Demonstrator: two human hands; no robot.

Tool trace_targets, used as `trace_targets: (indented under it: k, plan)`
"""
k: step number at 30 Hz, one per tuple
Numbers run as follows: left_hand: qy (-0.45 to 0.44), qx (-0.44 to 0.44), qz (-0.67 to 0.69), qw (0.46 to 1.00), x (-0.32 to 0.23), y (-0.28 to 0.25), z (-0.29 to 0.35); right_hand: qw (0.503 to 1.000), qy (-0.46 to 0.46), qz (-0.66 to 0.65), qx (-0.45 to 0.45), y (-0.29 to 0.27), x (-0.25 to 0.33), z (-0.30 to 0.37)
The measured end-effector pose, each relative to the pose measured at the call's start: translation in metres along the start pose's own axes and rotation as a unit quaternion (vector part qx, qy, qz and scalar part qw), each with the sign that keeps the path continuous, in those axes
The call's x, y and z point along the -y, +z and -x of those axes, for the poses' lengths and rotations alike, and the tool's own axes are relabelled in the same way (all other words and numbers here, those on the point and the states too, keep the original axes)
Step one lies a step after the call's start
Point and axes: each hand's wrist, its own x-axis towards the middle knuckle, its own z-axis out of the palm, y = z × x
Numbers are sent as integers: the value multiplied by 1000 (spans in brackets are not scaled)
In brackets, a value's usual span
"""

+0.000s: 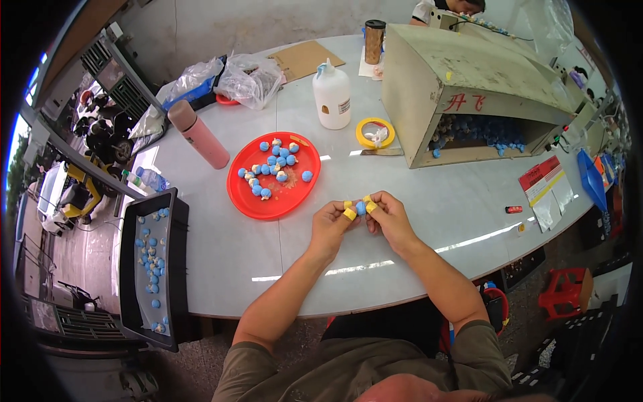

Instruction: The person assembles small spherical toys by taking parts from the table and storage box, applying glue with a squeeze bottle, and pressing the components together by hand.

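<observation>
An olive cloth shirt (335, 372) fronted the curved edge of the glossy table (362, 291), well inside which both hands (328, 226) (396, 224) jointly pinched a round blue ball (361, 208), open surface rightward, smooth red tray (268, 213) near left.

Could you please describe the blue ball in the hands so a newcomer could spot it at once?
On the grey table, find the red plate. To its lower right, the left hand and right hand meet at the blue ball. Unlike the plate's balls, it sits between yellow-wrapped fingertips.
</observation>
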Motion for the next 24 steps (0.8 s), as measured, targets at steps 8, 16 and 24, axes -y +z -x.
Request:
trace_targets:
  k: [8,16,24]
  plan:
    - [-68,31,-71,995,-12,-4,-2,996,-37,79,26,-9,-4,-7]
    - [-101,53,-48,992,-14,-6,-5,985,-24,162,61,-18,1,-10]
    - [-99,108,-38,989,-13,-12,-6,974,-34,209,76,-15,18,-4]
